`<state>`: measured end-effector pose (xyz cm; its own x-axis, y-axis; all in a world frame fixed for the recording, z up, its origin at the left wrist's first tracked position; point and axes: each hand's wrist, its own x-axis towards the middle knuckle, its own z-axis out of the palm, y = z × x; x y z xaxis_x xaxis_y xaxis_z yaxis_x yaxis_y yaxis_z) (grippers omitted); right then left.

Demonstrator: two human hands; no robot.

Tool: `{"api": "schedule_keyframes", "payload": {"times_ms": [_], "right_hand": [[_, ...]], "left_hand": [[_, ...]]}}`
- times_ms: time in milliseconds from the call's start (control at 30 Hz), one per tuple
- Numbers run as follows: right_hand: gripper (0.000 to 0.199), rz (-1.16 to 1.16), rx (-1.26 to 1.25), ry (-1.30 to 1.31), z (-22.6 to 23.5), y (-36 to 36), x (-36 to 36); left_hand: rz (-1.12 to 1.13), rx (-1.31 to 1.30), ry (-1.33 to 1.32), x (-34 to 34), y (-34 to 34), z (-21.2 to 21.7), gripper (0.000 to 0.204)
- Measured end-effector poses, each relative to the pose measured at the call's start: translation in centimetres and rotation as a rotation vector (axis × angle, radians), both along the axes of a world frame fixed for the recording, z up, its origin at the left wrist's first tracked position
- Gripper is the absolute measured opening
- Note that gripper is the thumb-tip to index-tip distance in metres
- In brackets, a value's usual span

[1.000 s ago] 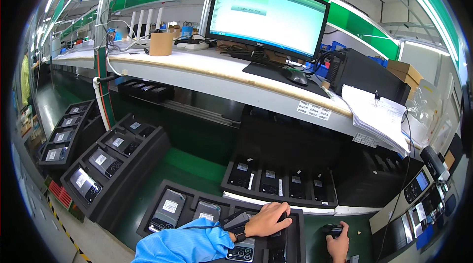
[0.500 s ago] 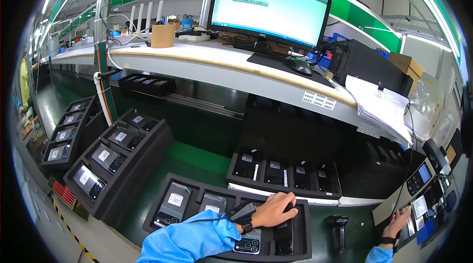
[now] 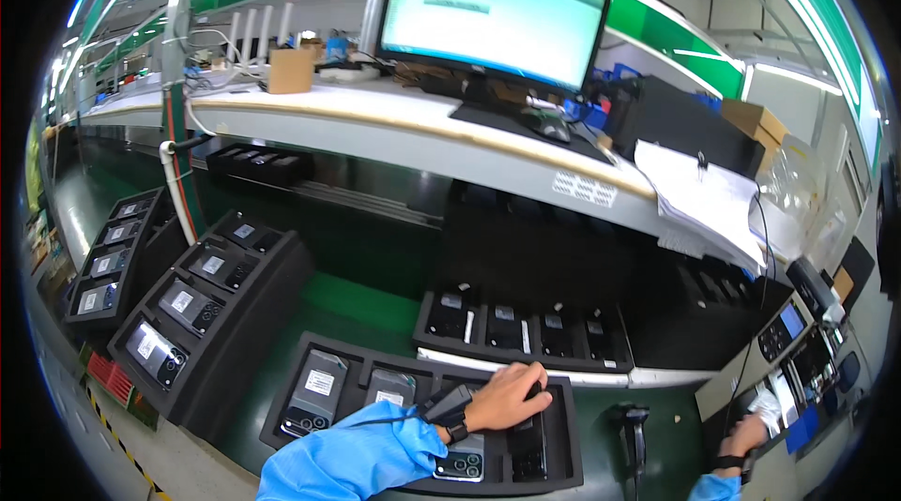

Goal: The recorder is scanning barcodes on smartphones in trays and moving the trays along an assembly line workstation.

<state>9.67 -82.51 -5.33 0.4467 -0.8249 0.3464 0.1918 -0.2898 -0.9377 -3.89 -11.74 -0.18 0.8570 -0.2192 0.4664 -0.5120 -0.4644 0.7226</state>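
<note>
A black foam tray [image 3: 282, 398] lies in front of me with several phones in its slots. A grey phone [image 3: 314, 393] with a white label sits in its left slot. My left hand [image 3: 507, 398] reaches over the tray, its bent fingers around the top end of a dark phone [image 3: 530, 454] in the rightmost slot. On the right, my right hand [image 3: 749, 435] is beside a label printer [image 3: 784, 341]. A white label [image 3: 767, 407] is at its fingertips; motion blurs the fingers. Both wrists wear black bands, with a small device strapped near the left one.
A handheld scanner [image 3: 634, 440] stands right of the tray. Behind is another phone tray [image 3: 526, 356]. More phone trays [image 3: 202, 299] stand at the left. Above runs a shelf [image 3: 404, 121] with a monitor [image 3: 493, 22], a mouse [image 3: 551, 129] and clipped papers [image 3: 699, 191].
The view has shifted slightly, so most things sit further left. A white label now shows at my right fingertips. My left hand stays at the dark phone.
</note>
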Motion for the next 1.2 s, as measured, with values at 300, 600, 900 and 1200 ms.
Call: {"api": "schedule_keyframes", "payload": {"times_ms": [300, 600, 900, 1200], "right_hand": [[0.027, 1.453, -0.158, 0.824, 9.3, 42.5, -15.8], [0.038, 1.229, -0.663, 0.774, 9.4, 43.8, -17.2], [0.05, 0.46, -0.806, 0.455, 3.3, 36.7, -13.5], [0.061, 1.387, 0.618, 0.639, 10.6, 43.8, -17.6]], "left_hand": [[0.011, 0.002, 0.026, -0.5, 1.6, 0.6, 0.027], [0.014, 0.233, -0.053, -1.5, 0.9, 0.6, 0.042], [0.055, 0.462, -0.168, -1.8, 1.0, -0.3, 0.049], [0.159, 0.402, 0.059, -5.4, 8.3, 2.7, 0.02]]}}
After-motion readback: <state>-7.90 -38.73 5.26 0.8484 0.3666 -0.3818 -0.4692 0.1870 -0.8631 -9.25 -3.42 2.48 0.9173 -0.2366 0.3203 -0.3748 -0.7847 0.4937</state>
